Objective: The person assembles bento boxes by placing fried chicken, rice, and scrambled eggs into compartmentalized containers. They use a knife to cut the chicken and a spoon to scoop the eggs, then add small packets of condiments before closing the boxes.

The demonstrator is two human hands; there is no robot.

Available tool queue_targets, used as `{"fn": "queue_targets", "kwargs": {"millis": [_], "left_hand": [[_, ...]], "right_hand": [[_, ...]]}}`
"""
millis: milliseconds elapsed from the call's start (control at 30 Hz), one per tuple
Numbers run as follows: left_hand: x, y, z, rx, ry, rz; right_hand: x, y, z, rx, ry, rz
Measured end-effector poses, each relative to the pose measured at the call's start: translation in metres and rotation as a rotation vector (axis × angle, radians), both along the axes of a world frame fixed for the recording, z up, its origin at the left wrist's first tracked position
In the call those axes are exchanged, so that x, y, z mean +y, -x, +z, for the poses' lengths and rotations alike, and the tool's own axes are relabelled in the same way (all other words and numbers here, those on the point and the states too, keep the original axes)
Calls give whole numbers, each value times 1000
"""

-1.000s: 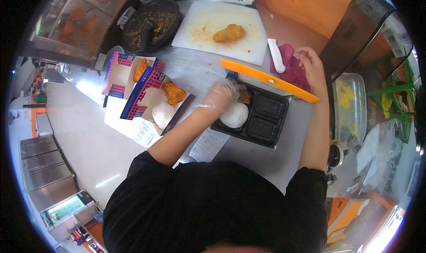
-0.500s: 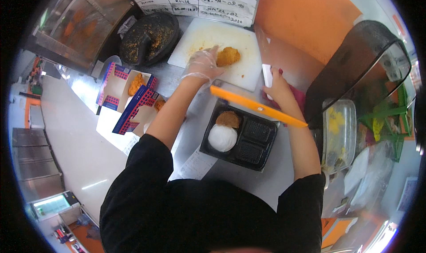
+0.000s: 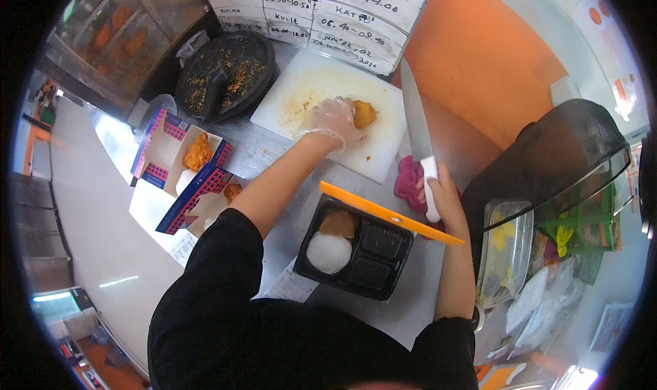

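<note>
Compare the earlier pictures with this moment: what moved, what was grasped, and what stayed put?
The left hand left the black tray and now rests on the fried piece on the white board. The right hand has lifted a knife in its grip. Tray and open boxes stayed.

i'm looking down on a steel counter that catches a pale glare along its left side. an orange wall rises behind it, with a white handwritten board fixed at the top. a glass-fronted warming cabinet sits at upper left. on the right stands a dark curved cover, a green rack beyond it.
</note>
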State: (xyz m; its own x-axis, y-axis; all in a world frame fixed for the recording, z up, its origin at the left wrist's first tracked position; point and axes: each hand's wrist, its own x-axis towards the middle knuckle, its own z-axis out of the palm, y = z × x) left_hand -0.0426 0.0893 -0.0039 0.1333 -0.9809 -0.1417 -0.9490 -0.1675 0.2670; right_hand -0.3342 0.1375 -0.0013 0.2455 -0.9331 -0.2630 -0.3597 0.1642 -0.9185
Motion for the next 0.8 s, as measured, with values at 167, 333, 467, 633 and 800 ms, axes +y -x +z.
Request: {"fn": "queue_targets", "kwargs": {"millis": [167, 333, 467, 633, 800], "left_hand": [[-8, -30, 28, 260, 439, 266], [-36, -49, 52, 108, 1046, -45], [-69, -33, 36, -337, 747, -241], [-91, -42, 6, -330, 394, -302], [-102, -45, -21, -233, 471, -324]], "right_hand": [[-5, -6, 2, 254, 86, 92], [-17, -43, -10, 403, 455, 399], [-30, -73, -18, 463, 362, 502], [-23, -95, -22, 488, 483, 482], [-20, -103, -23, 597, 432, 493]]}}
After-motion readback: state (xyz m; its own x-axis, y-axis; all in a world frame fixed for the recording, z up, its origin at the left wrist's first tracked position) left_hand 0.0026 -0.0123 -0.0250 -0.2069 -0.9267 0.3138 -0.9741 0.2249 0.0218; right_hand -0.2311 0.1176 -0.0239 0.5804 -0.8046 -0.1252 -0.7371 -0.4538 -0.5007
